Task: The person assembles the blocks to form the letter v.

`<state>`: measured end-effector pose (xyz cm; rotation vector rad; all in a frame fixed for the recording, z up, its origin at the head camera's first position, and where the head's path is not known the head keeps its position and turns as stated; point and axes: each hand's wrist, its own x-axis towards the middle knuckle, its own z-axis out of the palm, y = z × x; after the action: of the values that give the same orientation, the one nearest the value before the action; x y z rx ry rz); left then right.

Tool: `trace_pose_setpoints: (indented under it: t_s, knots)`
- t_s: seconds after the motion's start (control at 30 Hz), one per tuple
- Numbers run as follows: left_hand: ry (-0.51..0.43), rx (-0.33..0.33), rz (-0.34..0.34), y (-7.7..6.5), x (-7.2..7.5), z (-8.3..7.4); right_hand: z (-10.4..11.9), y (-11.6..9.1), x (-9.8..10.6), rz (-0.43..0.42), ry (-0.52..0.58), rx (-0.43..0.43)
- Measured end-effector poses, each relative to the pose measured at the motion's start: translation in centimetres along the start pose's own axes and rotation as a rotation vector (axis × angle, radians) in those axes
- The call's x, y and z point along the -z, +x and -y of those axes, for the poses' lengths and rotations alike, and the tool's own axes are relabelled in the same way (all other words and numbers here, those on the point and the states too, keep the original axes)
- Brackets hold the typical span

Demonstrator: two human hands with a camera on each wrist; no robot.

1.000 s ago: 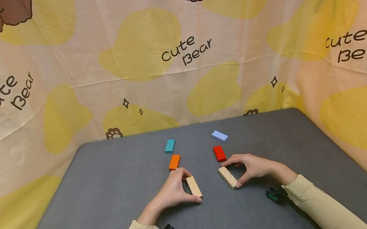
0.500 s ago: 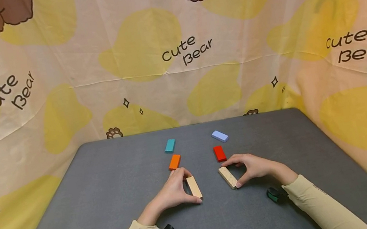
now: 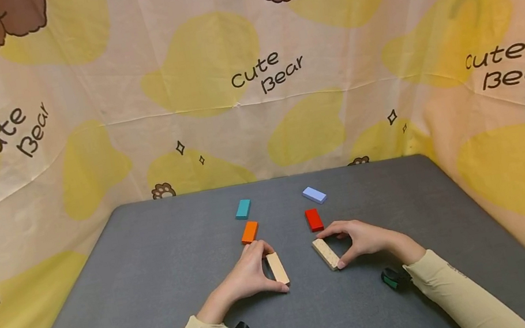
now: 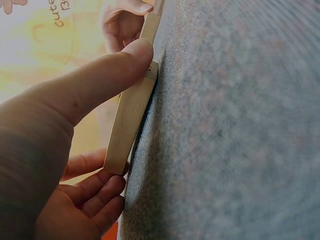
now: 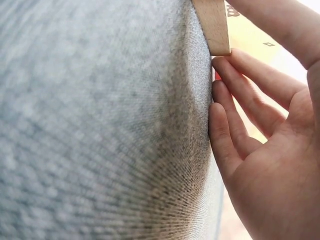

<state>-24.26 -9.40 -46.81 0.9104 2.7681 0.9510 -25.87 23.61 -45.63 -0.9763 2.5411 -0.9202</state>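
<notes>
Pale wood shows at both hands in the head view: the left hand (image 3: 246, 272) pinches the left wooden block (image 3: 278, 268) between thumb and fingertips at its ends, and the right hand (image 3: 364, 238) holds the right wooden block (image 3: 326, 254) likewise, the two blocks apart on the grey table (image 3: 109, 308). Beyond them lie the orange block (image 3: 250, 232), teal block (image 3: 243, 209), red block (image 3: 314, 220) and light blue block (image 3: 315, 195). From the left wrist, thumb and fingers span the left wooden block lengthwise. From the right wrist, fingertips meet the right wooden block's end; the thumb's tip is out of frame.
</notes>
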Motion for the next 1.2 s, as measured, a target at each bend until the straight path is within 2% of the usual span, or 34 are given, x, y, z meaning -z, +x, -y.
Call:
trace_pose_setpoints:
  t_s: [0.33,0.5,1.2]
  knots:
    - [0.012,-0.003,0.008,-0.01,-0.11,0.00,0.16,-0.08,0.03,0.001,-0.001,0.019]
    - [0.018,-0.006,0.008,-0.03,-0.06,0.00,0.27,-0.07,0.15,0.004,0.004,0.000]
    - [-0.019,-0.003,0.033,-0.29,0.32,0.18,0.02,0.07,0.19,0.014,0.003,0.012]
